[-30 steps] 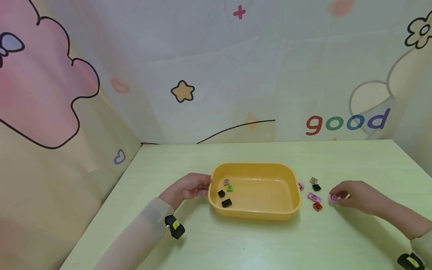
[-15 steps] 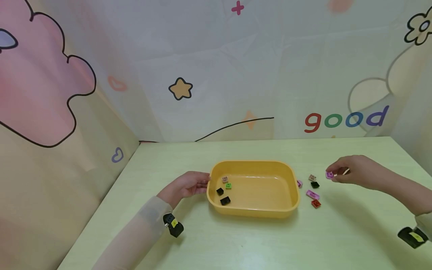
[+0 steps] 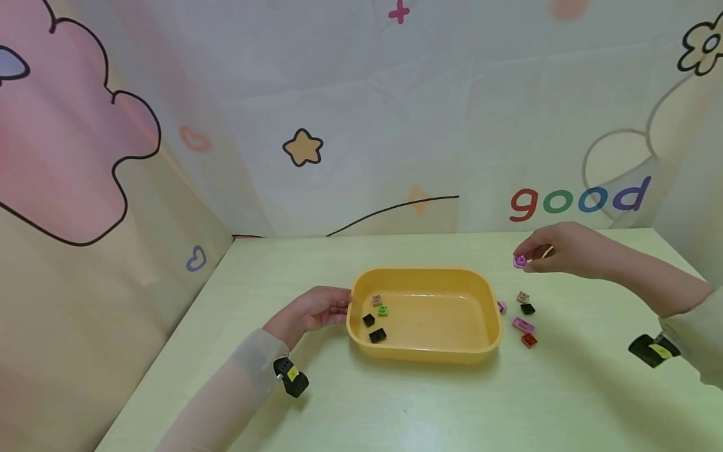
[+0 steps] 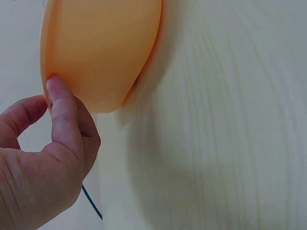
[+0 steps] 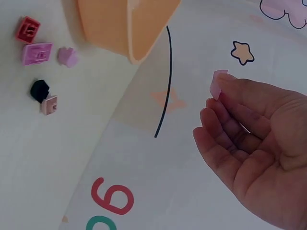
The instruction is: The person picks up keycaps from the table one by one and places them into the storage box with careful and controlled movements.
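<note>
My right hand (image 3: 570, 250) pinches a small pink keycap (image 3: 519, 261) between thumb and fingers, raised above the table behind the tray's right end. The same keycap (image 5: 218, 84) shows pale pink in the right wrist view. At the left, my left hand (image 3: 316, 309) grips the rim of a yellow plastic tray (image 3: 423, 356), thumb and fingers on either side of the rim in the left wrist view. Inside the tray's left half lie a beige keycap (image 3: 376, 300), a green keycap (image 3: 382, 311) and two black keycaps (image 3: 377, 335).
Right of the tray lie a beige keycap (image 3: 523, 297), a black keycap (image 3: 528, 309), a long pink keycap (image 3: 523, 325) and a red keycap (image 3: 528, 339). Another pink keycap (image 3: 501, 307) sits against the tray's right side. A printed cloth (image 3: 367, 125) rises behind the table.
My right hand has lifted the pink keycap off the table and carried it up and leftward, farther back. The left hand stays on the tray's rim.
</note>
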A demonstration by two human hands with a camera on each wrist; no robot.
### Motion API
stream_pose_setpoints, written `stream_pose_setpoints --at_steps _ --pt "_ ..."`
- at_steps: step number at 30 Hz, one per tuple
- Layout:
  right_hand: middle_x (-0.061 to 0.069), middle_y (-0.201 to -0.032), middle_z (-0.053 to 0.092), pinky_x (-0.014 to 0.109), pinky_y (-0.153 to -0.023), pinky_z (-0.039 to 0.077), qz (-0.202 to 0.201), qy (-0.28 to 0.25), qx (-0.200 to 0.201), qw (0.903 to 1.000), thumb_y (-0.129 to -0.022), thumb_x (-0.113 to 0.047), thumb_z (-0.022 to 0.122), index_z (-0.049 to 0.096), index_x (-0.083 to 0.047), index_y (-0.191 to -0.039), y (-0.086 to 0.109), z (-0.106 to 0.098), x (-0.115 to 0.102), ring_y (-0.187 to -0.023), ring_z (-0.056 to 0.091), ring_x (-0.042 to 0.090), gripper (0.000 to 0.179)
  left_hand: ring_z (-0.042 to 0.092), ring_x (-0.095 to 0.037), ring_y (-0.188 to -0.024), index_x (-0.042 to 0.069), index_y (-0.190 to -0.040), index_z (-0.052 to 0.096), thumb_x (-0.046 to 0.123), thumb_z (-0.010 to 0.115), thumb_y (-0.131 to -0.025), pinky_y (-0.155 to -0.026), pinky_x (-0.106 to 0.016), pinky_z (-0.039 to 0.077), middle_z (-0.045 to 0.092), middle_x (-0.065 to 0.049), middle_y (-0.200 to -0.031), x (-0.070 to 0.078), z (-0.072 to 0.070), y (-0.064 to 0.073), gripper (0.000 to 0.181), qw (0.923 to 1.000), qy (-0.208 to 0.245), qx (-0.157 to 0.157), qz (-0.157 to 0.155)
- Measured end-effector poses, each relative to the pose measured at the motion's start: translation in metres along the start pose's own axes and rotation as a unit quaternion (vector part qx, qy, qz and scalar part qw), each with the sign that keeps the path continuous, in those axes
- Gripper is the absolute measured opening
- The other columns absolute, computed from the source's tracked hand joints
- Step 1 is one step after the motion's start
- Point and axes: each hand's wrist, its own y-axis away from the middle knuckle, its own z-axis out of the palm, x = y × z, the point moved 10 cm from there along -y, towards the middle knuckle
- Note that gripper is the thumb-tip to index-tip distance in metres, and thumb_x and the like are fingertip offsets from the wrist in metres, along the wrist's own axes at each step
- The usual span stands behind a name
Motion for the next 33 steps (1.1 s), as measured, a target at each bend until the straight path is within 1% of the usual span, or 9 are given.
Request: stream_pose_setpoints --at_steps 5,8,14,17,20,26,33 --pt "-0.001 -0.097 0.075 0.029 -0.073 0.065 -0.018 0.003 0.001 0.9998 -0.091 -0.012 0.076 0.074 -0.001 -0.116 -0.012 -0.006 -0.02 -0.089 0.068 0.014 0.027 0.064 -0.008 -0.077 -0.005 -0.145 0.051 0.01 0.055 -0.104 -0.067 -0.015 0.062 0.066 0.0 -0.089 0.002 0.0 0.001 0.045 1.0 -0.004 0.003 0.001" --pt "-0.002 -0.096 0.075 0.03 -0.074 0.065 -0.029 0.003 0.007 0.9996 -0.09 -0.013 0.077 0.075 -0.002 -0.114 -0.018 -0.009 -0.03 -0.089 0.068 0.014 0.027 0.064 -0.009 -0.078 -0.005 -0.145 0.052 0.01 0.056 -0.104 -0.068 -0.016 0.062 0.066 -0.001 -0.09 0.005 0.001 0.0 0.044 1.0 -0.006 0.004 0.003" --pt "0.0 -0.099 0.075 0.037 -0.082 0.066 -0.044 -0.007 0.005 0.999 -0.089 -0.012 0.078 0.075 -0.003 -0.114 -0.03 -0.01 -0.047 -0.092 0.068 0.015 0.027 0.063 -0.008 -0.077 -0.006 -0.145 0.051 0.009 0.056 -0.103 -0.068 -0.016 0.062 0.065 0.0 -0.088 0.007 0.001 0.0 0.045 1.0 -0.006 0.002 0.004" --pt "0.001 -0.1 0.075 0.035 -0.08 0.066 -0.057 -0.005 0.001 0.9984 -0.089 -0.012 0.078 0.075 -0.003 -0.113 -0.035 -0.011 -0.055 -0.092 0.069 0.015 0.026 0.063 -0.008 -0.076 -0.006 -0.145 0.051 0.009 0.056 -0.103 -0.067 -0.015 0.061 0.065 0.0 -0.087 0.006 -0.001 -0.001 0.045 1.0 -0.003 0.004 0.003" --pt "0.002 -0.101 0.076 0.033 -0.078 0.066 -0.066 0.0 -0.004 0.9978 -0.09 -0.012 0.078 0.075 -0.002 -0.114 -0.041 -0.012 -0.063 -0.091 0.069 0.015 0.026 0.064 -0.007 -0.076 -0.007 -0.146 0.05 0.009 0.055 -0.104 -0.066 -0.015 0.061 0.065 0.001 -0.086 0.006 -0.001 0.001 0.045 1.0 -0.002 0.0 0.006" --pt "0.002 -0.1 0.075 0.039 -0.082 0.066 -0.075 0.005 -0.008 0.9972 -0.09 -0.013 0.078 0.075 -0.001 -0.115 -0.049 -0.012 -0.075 -0.091 0.068 0.015 0.028 0.064 -0.008 -0.076 -0.008 -0.145 0.05 0.008 0.055 -0.103 -0.067 -0.015 0.061 0.066 0.0 -0.087 0.004 0.0 0.003 0.045 1.0 -0.003 -0.004 0.008" --pt "0.003 -0.101 0.076 0.038 -0.083 0.066 -0.085 0.0 -0.018 0.9962 -0.091 -0.015 0.077 0.075 -0.001 -0.116 -0.059 -0.01 -0.088 -0.093 0.068 0.017 0.028 0.065 -0.008 -0.078 -0.007 -0.144 0.052 0.01 0.056 -0.103 -0.068 -0.015 0.062 0.066 -0.001 -0.09 0.002 0.0 0.001 0.045 1.0 -0.002 -0.003 0.005"
